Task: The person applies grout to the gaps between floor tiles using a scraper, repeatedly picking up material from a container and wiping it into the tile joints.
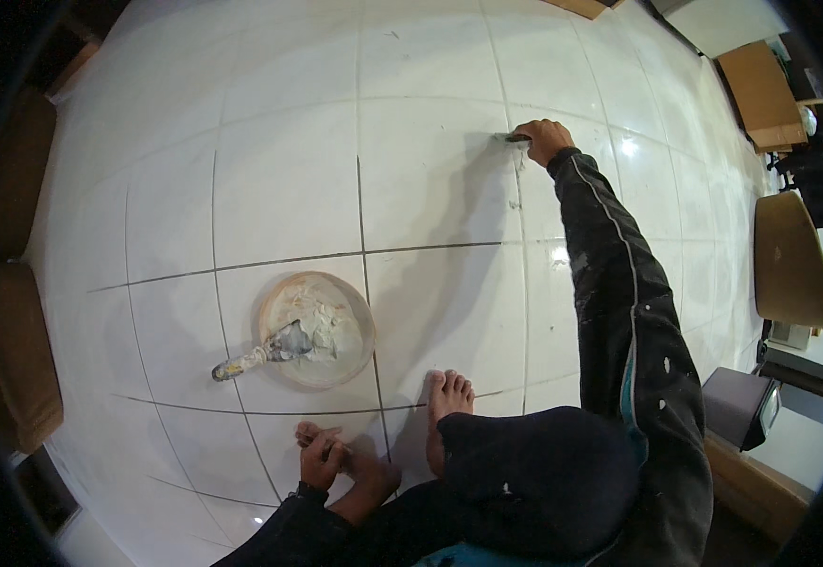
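Note:
My right arm reaches far out over the tiled floor (289,194). My right hand (546,141) is closed on a small flat scraper (514,138), whose edge lies at a joint between tiles. Grey-white smears mark the joint just below it. A round, shallow bowl (365,354) of thick white paste (338,326) stands on the floor in front of me. Across its left rim rests a putty knife (241,363), with its blade in the paste. Beside my left foot, my left hand (317,463) is closed; its fingertips are partly hidden, so anything in them cannot be made out.
Some tile joints near the bowl are dark, others white. Brown upholstered furniture (19,354) borders the left side. At the right are a cardboard box (761,90), a tan rounded piece (791,260) and a grey box-shaped object (737,406). My bare right foot (449,397) is near the bowl.

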`<state>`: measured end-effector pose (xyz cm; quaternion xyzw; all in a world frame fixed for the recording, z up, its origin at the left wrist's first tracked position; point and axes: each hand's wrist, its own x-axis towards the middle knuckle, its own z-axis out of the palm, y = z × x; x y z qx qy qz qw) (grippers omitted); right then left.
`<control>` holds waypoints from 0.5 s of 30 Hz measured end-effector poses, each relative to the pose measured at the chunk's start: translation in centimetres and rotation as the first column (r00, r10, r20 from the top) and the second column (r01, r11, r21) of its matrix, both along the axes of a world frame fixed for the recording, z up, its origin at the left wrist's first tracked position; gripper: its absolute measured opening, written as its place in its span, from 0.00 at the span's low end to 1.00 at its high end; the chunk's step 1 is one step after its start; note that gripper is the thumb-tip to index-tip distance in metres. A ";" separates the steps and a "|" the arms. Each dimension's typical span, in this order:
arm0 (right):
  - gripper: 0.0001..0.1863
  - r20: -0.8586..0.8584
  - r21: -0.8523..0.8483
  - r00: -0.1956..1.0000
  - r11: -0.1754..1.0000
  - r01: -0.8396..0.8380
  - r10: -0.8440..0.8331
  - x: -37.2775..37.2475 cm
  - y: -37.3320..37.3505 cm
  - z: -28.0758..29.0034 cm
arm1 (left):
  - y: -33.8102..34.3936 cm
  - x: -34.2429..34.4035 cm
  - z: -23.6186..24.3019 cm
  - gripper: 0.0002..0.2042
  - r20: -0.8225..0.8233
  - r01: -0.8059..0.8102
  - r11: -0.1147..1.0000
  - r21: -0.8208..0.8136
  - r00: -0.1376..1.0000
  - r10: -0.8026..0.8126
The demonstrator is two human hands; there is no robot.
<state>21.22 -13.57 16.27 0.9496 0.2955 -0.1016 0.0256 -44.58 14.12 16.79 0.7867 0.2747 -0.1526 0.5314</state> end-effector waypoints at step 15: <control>0.19 -0.148 0.247 0.983 0.959 0.141 -0.107 -3.2 -3.3 0.6 | 1.1 0.5 -0.7 0.16 0.056 0.121 0.993 0.009 0.991 -0.122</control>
